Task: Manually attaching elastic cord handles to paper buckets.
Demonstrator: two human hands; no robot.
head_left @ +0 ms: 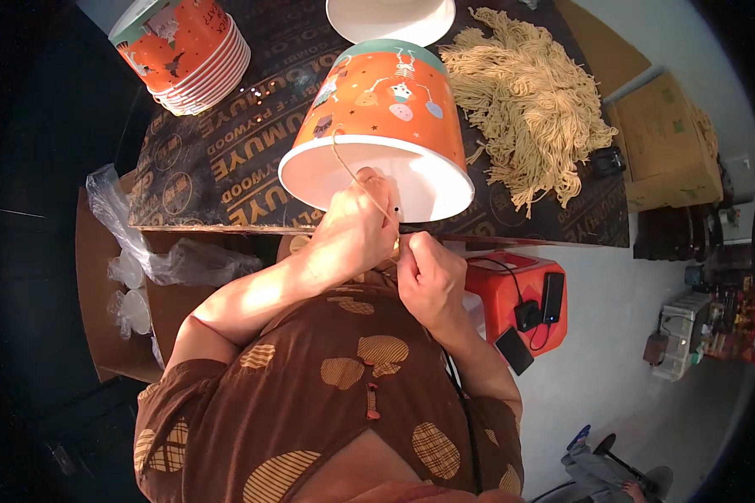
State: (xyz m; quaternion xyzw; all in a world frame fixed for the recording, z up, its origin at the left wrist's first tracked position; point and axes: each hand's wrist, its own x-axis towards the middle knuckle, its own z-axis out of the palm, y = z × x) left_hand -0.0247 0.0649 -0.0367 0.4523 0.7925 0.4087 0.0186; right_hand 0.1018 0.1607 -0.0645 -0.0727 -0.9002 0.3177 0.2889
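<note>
An orange paper bucket (386, 101) with a green band and party figures lies tilted on the dark table, its white mouth toward me. A thin yellow cord (336, 152) comes from near the bucket's rim and runs down to my hands. My left hand (356, 220), partly in front of the bucket's mouth, is closed in a pinch on the cord. Just below the rim, my right hand (432, 272) is closed with thumb and finger pressed together where the cord ends up. The cord between the two hands is mostly covered by fingers.
A stack of orange buckets (184, 63) stands far left on the printed plywood table (256, 172). A heap of yellow cords (537, 105) lies on the right. Cardboard boxes (667, 147) flank the table; a red stool (512, 277) holds a phone (552, 298).
</note>
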